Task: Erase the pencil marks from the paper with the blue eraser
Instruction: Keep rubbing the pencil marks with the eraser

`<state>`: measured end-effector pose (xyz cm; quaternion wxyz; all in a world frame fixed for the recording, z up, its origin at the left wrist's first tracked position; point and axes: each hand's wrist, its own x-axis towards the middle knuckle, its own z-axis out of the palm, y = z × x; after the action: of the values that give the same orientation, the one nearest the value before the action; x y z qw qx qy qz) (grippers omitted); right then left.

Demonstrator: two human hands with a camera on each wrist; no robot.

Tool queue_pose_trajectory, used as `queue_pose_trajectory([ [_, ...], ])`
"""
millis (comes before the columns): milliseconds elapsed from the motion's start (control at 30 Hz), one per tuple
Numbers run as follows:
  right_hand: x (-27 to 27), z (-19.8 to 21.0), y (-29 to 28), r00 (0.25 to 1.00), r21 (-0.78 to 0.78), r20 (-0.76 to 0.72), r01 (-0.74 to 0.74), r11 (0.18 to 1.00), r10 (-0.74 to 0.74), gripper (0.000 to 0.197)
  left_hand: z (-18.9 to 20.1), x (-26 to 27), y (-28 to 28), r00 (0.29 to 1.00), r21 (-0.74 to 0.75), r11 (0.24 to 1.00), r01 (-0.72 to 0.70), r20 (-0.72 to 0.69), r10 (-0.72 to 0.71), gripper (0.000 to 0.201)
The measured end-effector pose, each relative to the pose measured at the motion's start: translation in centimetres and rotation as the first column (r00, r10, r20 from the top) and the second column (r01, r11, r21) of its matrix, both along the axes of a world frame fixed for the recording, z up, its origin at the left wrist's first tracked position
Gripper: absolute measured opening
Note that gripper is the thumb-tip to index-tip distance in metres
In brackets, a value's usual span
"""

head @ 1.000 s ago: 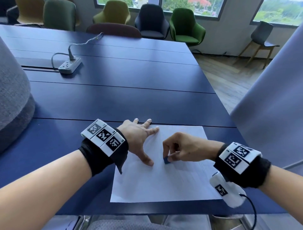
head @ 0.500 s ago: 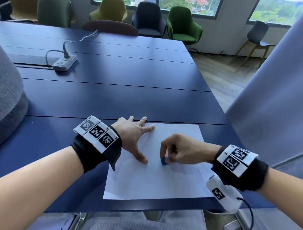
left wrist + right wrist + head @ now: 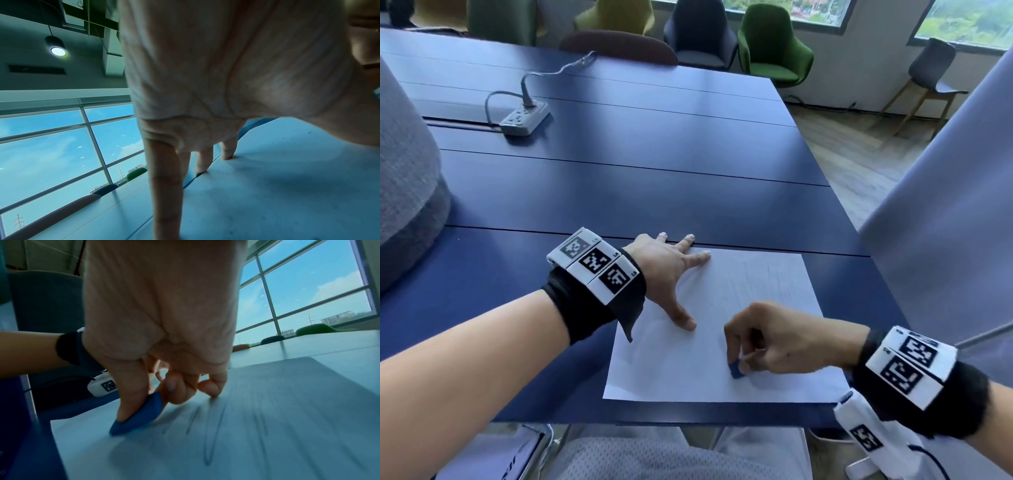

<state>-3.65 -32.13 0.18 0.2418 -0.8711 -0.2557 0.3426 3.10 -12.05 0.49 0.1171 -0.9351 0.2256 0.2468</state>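
Eraser [image 3: 736, 369], pinched in the right hand [image 3: 774, 339], presses the near part of the paper [image 3: 756, 274]; left hand's [image 3: 664, 270] spread fingers pin its far-left corner, likely against slipping.

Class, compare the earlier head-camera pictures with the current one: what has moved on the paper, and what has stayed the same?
The right hand, pinching the eraser, has slid toward the paper's near edge, away from the left thumb. Nothing was taken up or let go. The left hand still presses flat on the paper's far left corner, and the paper lies as before on the table.
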Motion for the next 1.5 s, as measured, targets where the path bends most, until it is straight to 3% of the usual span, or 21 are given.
queue_pose_trajectory([
  [67, 0.7, 0.3, 0.3, 1.000, -0.050, -0.022, -0.013, 0.999, 0.012, 0.011, 0.0, 0.0, -0.1, 1.000, 0.009, 1.000, 0.007, 0.001, -0.007, 0.126],
  [133, 2.5, 0.4, 1.1, 0.997, -0.045, 0.067, 0.049, 0.998, -0.046, 0.011, 0.0, 0.0, -0.2, 1.000, 0.018, 1.000, 0.008, 0.001, -0.008, 0.126],
  [333, 8.6, -0.6, 1.9, 0.865, 0.125, 0.314, 0.370, 0.920, -0.391, 0.006, -0.1, -0.1, 0.2, 1.000, -0.013, 1.000, 0.007, -0.019, -0.007, 0.126],
  [400, 8.2, -0.4, 1.7, 0.879, 0.130, 0.307, 0.342, 0.931, -0.366, 0.007, -0.2, 0.0, 0.2, 1.000, -0.017, 1.000, 0.011, -0.008, -0.011, 0.126],
  [533, 6.7, 0.5, 1.3, 0.976, -0.042, 0.166, 0.151, 0.988, -0.142, 0.008, -0.2, 0.1, 0.3, 1.000, -0.020, 1.000, 0.015, 0.000, -0.015, 0.126],
  [600, 7.7, 0.2, 1.1, 0.947, 0.006, 0.227, 0.231, 0.973, -0.226, 0.007, -0.3, 0.1, 0.3, 1.000, -0.029, 0.999, 0.014, -0.006, -0.015, 0.126],
  [700, 8.1, -1.0, 1.0, 0.835, 0.161, 0.328, 0.412, 0.897, -0.442, 0.006, -0.4, 0.2, 0.3, 1.000, -0.032, 0.999, 0.016, -0.002, -0.016, 0.126],
  [733, 7.6, -1.2, 1.0, 0.832, 0.179, 0.328, 0.410, 0.895, -0.447, 0.006, -0.4, 0.2, 0.3, 1.000, -0.032, 0.999, 0.018, -0.001, -0.018, 0.126],
  [867, 6.1, -0.6, 0.9, 0.945, 0.071, 0.166, 0.272, 0.960, -0.280, 0.012, -0.4, 0.3, 0.2, 1.000, -0.027, 1.000, 0.015, -0.014, -0.015, 0.126],
  [1033, 8.1, -0.7, 1.5, 0.828, 0.159, 0.339, 0.417, 0.895, -0.446, 0.005, -0.4, 0.3, 0.3, 1.000, -0.020, 1.000, 0.002, -0.018, -0.003, 0.126],
  [1200, 5.7, -0.1, 0.8, 0.968, -0.002, 0.146, 0.206, 0.979, -0.203, 0.010, -0.2, 0.3, 0.1, 1.000, -0.004, 1.000, 0.005, -0.025, -0.005, 0.126],
  [1267, 6.2, -0.2, 0.8, 0.941, 0.020, 0.230, 0.249, 0.968, -0.247, 0.011, -0.2, 0.2, 0.1, 1.000, -0.007, 1.000, 0.006, -0.025, -0.006, 0.126],
  [1367, 6.7, -1.0, 1.0, 0.820, 0.162, 0.361, 0.413, 0.896, -0.443, 0.007, -0.2, 0.2, 0.2, 1.000, -0.010, 1.000, 0.007, -0.020, -0.007, 0.126],
  [1400, 6.4, -1.1, 0.9, 0.827, 0.168, 0.354, 0.404, 0.899, -0.437, 0.008, -0.2, 0.2, 0.2, 1.000, -0.008, 1.000, 0.008, -0.016, -0.008, 0.126],
  [1500, 5.5, -0.5, 0.5, 0.949, 0.029, 0.188, 0.251, 0.968, -0.252, 0.010, -0.1, 0.1, 0.2, 1.000, -0.005, 1.000, 0.003, -0.023, -0.003, 0.126],
])
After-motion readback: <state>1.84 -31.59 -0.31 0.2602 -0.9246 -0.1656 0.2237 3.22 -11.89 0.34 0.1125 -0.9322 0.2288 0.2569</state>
